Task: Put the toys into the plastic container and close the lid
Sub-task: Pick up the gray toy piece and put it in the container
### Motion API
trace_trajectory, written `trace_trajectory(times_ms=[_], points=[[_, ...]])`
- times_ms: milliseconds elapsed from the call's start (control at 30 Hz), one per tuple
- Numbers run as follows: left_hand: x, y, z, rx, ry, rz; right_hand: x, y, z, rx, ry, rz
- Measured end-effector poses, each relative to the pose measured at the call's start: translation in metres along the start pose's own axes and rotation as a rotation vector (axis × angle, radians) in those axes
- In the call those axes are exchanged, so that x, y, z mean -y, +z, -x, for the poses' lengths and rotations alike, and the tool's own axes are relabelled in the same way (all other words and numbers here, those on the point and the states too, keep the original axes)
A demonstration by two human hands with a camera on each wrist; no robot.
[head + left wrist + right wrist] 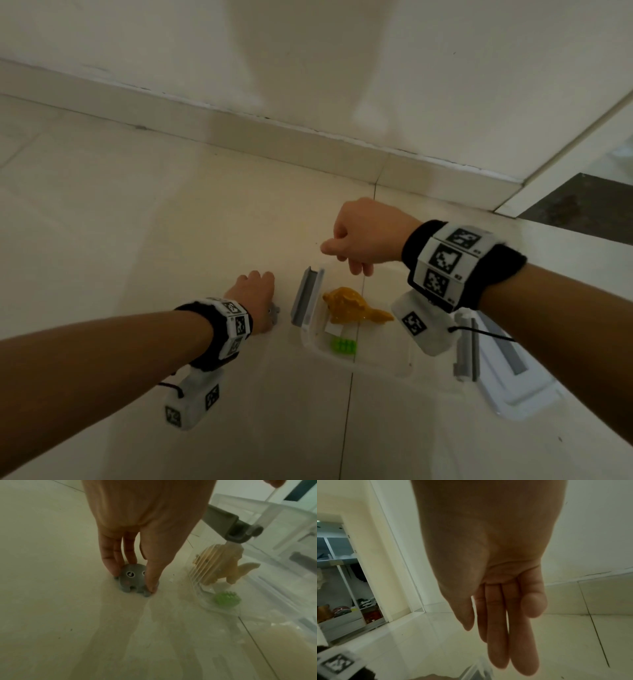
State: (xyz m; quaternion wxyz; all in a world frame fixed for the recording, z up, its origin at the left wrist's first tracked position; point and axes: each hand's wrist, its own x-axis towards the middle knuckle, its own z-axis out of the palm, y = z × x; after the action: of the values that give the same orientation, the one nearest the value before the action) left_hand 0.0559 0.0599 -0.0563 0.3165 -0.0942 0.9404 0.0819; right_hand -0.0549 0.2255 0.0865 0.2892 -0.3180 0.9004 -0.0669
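A grey octopus toy (130, 577) sits on the tiled floor just left of the clear plastic container (376, 368). My left hand (133, 582) reaches down over it, pinching it between thumb and fingers (111, 563); in the head view only a grey edge of the toy (274, 313) shows beside my left hand (255, 291). Inside the container lie a yellow dinosaur (352, 306) and a green brick (343, 345). My right hand (359, 236) hovers over the container's far rim, fingers (498, 642) relaxed and holding nothing. The lid (520, 387) lies on the floor to the container's right.
Grey latch handles stand up at the container's left end (306, 298) and right end (466, 346). A wall with a skirting (308, 147) runs across the far side. A doorway (575, 205) opens at the far right, with shelving (342, 588) beyond it.
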Motion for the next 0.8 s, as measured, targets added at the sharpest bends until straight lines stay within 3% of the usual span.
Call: trace_trajectory(times_ms=[167, 300, 466, 566, 700, 800], points=[[0.004, -0.009, 0.005, 0.149, -0.104, -0.003, 0.003, 0.009, 0.0, 0.02, -0.02, 0.07], [0.013, -0.048, 0.003, 0.305, -0.044, 0.386, 0.003, 0.011, 0.003, 0.0, -0.041, 0.027], [0.024, -0.11, 0.014, 0.146, 0.04, 0.909, 0.003, 0.012, 0.004, -0.164, -0.027, -0.127], [0.015, -0.129, 0.027, 0.163, 0.148, 1.128, 0.003, 0.014, 0.005, -0.19, 0.019, -0.362], [-0.004, -0.13, 0.036, 0.184, 0.222, 1.204, -0.003, 0.01, 0.012, -0.224, 0.04, -0.631], [-0.015, -0.123, 0.039, 0.222, 0.251, 1.164, -0.017, 0.006, 0.019, -0.132, 0.061, -0.717]])
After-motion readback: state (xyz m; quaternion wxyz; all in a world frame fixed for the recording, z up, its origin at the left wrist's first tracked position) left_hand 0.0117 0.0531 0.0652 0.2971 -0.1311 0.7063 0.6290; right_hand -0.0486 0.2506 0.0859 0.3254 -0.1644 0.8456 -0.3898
